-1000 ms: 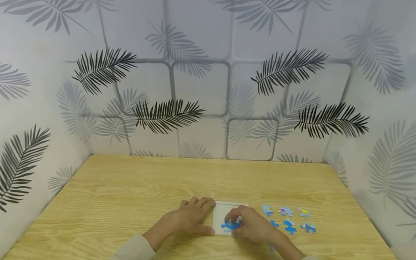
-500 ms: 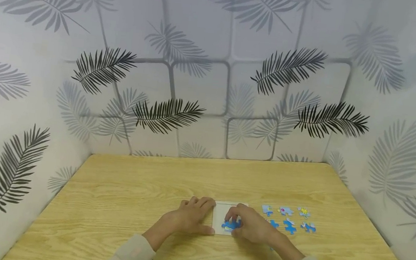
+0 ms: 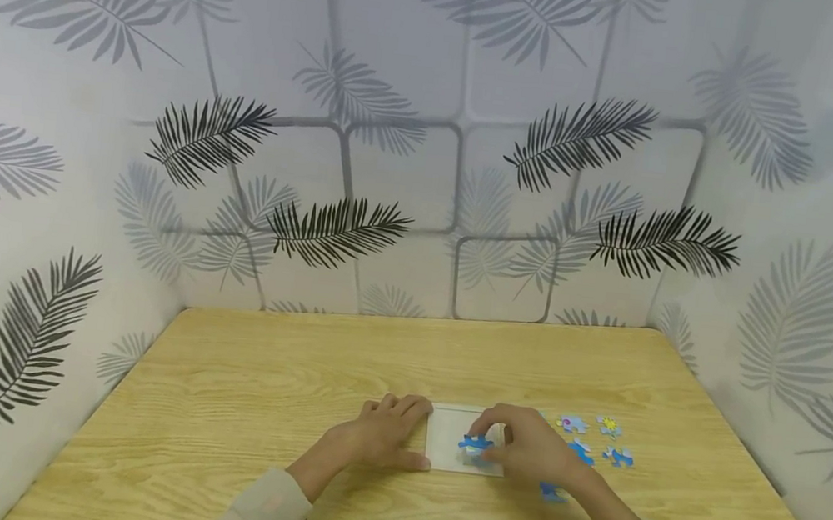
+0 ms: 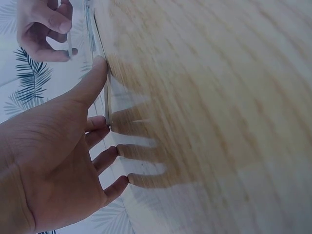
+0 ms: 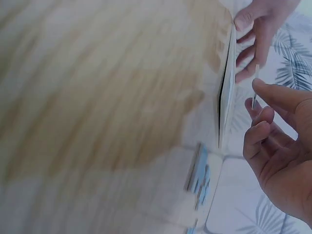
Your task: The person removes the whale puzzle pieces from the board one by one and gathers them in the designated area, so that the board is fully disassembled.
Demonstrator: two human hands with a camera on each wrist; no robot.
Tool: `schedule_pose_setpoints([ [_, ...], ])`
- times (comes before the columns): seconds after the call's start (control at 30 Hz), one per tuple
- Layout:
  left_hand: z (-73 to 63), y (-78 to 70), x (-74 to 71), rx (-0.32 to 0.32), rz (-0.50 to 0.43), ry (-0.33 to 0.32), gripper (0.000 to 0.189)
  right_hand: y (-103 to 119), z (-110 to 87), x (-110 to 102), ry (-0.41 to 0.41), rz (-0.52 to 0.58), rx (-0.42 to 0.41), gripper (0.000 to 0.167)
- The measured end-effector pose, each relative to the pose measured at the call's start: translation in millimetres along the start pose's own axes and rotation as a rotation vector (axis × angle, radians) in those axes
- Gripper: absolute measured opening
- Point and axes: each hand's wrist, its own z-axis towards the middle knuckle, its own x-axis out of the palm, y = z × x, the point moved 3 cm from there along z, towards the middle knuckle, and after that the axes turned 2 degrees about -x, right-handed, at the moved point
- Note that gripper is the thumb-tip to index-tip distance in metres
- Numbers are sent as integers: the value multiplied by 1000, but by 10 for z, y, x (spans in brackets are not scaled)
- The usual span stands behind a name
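Note:
A jigsaw puzzle piece, blue with a pale underside edge, is pinched between the thumb and fingers of my right hand. In the right wrist view this thin piece stands apart from the shallow white puzzle tray, above it. My left hand rests at the left side of the tray, thumb at its near corner and index finger at the far corner. The left wrist view shows the other fingertips touching the table, spread apart.
Right of the tray lie several loose puzzle pieces, among them one with a yellow sun, a blue one and another blue one nearer me. My right hand and forearm cover part of that group. A leaf-patterned wall stands behind the wooden table.
My right hand has moved to the right and up with the puzzle piece, which was low in the tray before. The near blue piece shows more fully. My left hand has stayed put.

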Motion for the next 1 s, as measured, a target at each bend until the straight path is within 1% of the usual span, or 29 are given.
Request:
schedule_pose_setpoints([
  [0.17,7,15,11,-1,2,4,81,-22,-146,-192,-35,-19,-37,22],
  [0.33,14,29,21,7,10,-4,81,-73,-294,-368,-63,-59,-32,22],
  [0.47,20,36,36,13,6,-4,81,-127,-418,-479,-78,-70,-43,21],
  [0.7,9,24,40,5,6,-3,81,-248,-647,-620,-120,-91,-78,22],
  [0.87,19,31,53,10,7,-3,81,-324,-782,-704,-131,-106,-55,21],
  [1.0,11,15,33,4,13,2,81,-375,-878,-743,-129,-108,-58,22],
])
